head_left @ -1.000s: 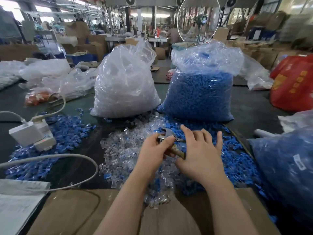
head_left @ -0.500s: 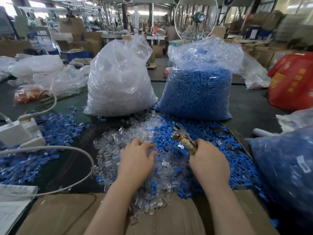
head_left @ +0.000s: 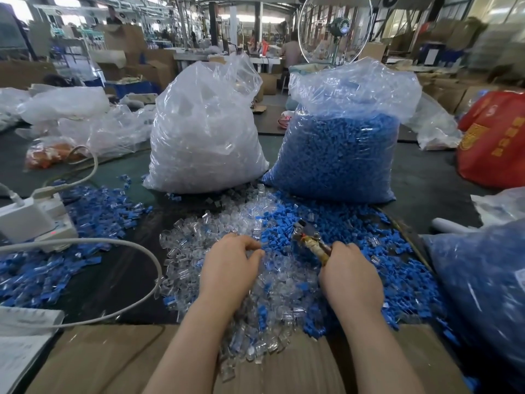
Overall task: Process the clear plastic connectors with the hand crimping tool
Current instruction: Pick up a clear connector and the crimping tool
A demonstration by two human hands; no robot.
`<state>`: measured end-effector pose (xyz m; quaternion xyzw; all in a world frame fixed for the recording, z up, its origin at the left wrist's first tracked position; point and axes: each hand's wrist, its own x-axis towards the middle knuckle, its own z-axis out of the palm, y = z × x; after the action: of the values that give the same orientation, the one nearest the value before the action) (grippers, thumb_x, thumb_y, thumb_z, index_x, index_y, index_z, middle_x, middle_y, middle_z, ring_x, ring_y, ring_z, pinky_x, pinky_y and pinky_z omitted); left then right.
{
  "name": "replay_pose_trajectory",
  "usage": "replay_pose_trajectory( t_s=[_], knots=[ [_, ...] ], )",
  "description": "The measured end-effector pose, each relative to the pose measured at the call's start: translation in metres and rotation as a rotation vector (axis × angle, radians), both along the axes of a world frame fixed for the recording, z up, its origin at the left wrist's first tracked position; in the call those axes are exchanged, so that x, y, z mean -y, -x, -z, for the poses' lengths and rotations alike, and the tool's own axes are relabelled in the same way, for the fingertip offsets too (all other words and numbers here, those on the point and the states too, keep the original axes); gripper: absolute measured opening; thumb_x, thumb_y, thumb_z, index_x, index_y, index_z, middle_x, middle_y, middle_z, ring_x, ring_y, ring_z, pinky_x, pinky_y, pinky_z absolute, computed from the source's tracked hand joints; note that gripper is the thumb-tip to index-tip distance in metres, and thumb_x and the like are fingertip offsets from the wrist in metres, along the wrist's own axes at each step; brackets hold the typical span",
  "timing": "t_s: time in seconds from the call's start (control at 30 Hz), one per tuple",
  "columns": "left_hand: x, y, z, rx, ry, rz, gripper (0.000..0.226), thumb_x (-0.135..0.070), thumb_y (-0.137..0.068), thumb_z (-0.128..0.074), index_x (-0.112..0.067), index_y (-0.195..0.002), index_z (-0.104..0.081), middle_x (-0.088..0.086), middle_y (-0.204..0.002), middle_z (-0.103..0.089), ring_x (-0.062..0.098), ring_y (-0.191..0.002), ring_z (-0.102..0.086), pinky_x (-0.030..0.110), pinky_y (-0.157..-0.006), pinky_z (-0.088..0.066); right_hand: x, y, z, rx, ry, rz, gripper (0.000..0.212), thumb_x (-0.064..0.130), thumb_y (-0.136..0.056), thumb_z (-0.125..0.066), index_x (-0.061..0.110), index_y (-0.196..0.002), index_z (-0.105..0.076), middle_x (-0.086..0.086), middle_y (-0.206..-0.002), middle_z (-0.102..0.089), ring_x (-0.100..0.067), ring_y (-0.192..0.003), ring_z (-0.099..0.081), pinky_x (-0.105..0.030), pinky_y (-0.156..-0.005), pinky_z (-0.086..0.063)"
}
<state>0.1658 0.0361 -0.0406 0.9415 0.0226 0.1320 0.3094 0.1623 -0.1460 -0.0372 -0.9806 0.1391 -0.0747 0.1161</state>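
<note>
A loose pile of clear plastic connectors covers the dark table in front of me, mixed with blue pieces on its right side. My left hand rests on the clear pile with its fingers curled down into the pieces; whether it holds one is hidden. My right hand grips the taped handles of the hand crimping tool. The tool's metal jaws point up and to the left, above the blue pieces.
Behind the pile stand a big bag of clear parts and a big bag of blue parts. A white power strip and grey cable lie left. Cardboard covers the near edge. Another blue bag sits right.
My hands came apart from the tool. The left hand dropped onto the clear pile, and the right hand drew the tool back to the right.
</note>
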Motion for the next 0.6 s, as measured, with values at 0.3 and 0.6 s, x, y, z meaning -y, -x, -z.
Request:
replay_pose_trajectory(
  t_s=[0.3,0.6],
  knots=[
    [-0.0028,0.0026,-0.0025,-0.030,0.040,0.018,0.004,-0.033,-0.088,-0.071,-0.030,-0.091,-0.073,-0.016,-0.089,-0.065,-0.006,-0.069,-0.057,0.006,-0.057,-0.037,0.0023,0.0009,0.0014,-0.035,0.015,0.007,0.016,0.019,-0.093,-0.058,0.017,-0.108,-0.053,-0.005,-0.108,-0.053,-0.021,-0.066,-0.045,-0.029,-0.044,-0.023],
    [0.0002,0.0081,-0.0061,0.009,0.042,-0.022,0.004,-0.036,-0.085,-0.074,-0.033,-0.082,-0.072,-0.022,-0.082,-0.062,-0.008,-0.067,-0.056,0.008,-0.057,-0.036,0.0050,0.0015,0.0048,-0.014,-0.004,-0.007,0.007,0.015,-0.092,-0.056,0.016,-0.098,-0.054,-0.004,-0.102,-0.051,-0.019,-0.062,-0.047,-0.031,-0.047,-0.030]
  ],
)
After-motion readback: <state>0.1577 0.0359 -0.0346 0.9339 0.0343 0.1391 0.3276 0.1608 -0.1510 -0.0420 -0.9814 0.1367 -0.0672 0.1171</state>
